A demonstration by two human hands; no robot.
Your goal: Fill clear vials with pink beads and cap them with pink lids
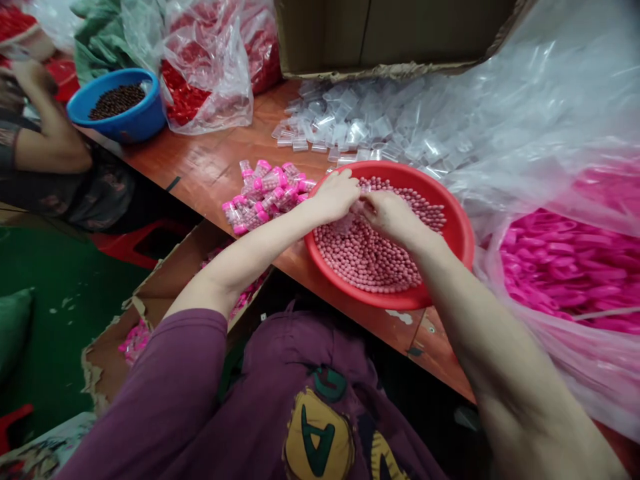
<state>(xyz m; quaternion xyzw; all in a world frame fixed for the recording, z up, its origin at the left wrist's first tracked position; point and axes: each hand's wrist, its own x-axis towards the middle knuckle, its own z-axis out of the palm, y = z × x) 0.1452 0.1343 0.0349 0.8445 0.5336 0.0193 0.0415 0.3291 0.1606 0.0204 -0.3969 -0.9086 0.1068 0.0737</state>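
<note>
Over a red basin (pixel 463 250) full of pink beads (pixel 375 263), both hands meet close together. My left hand (pixel 339 195) has its fingers curled round a small clear plastic container (pixel 345 224), mostly hidden beneath the hand. Beside it, the fingers of my right hand (pixel 393 215) are pinched at the container's near side; what they hold is too small and covered to tell. Left of the basin lies a pile of filled clear containers with pink caps (pixel 273 190). Behind the basin spread many loose clear containers (pixel 355 123).
Bright pink plastic pieces (pixel 565 263) fill a clear bag at the right. A cardboard box (pixel 400 40) stands at the back. A blue basin (pixel 133 120) of brown beads and bags of red pieces (pixel 187 87) sit left, near another person's arm (pixel 55 133). Below is an open carton (pixel 165 280).
</note>
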